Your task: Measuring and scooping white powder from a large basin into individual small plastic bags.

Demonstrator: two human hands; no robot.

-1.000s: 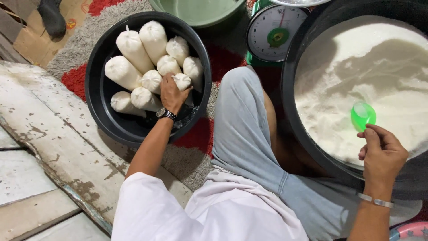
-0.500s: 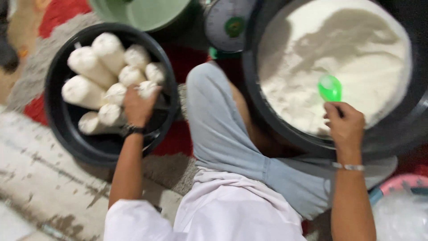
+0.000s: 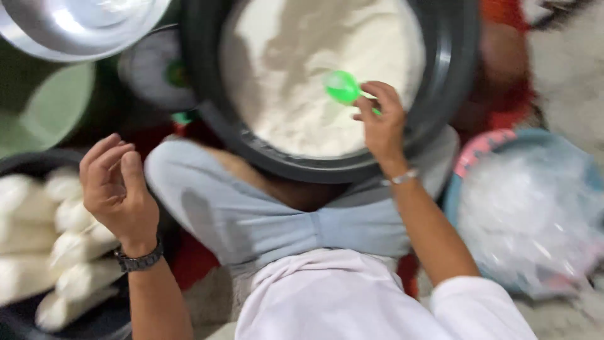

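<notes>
Here the right hand (image 3: 380, 119) pinches the handle of a small bright-green plastic scoop (image 3: 343, 87), fingers closed on it, and holds the scoop's bowl just above the heap of white powder (image 3: 302, 69) that fills a big round black plastic tub (image 3: 453, 56). The tub rests against the person's bent knee in pale blue trousers (image 3: 251, 214), which lies between the two hands. The left hand (image 3: 119, 189), with a dark wristwatch (image 3: 139, 259) on its wrist, is raised with loosely curled fingers and grips nothing; it hangs above the edge of a second black basin (image 3: 94, 324) packed with tied, sausage-shaped clear bags of white powder (image 3: 69, 252). Behind it stand a pale green plastic bucket (image 3: 44, 107), a shiny round metal bowl (image 3: 75, 25) and a blurred round dial of a kitchen scale (image 3: 154, 69), wedged just beside the big tub. At the right, near the right forearm, sits a blue basin with a pink rim (image 3: 478, 148) holding crumpled clear plastic bags (image 3: 528, 220).
</notes>
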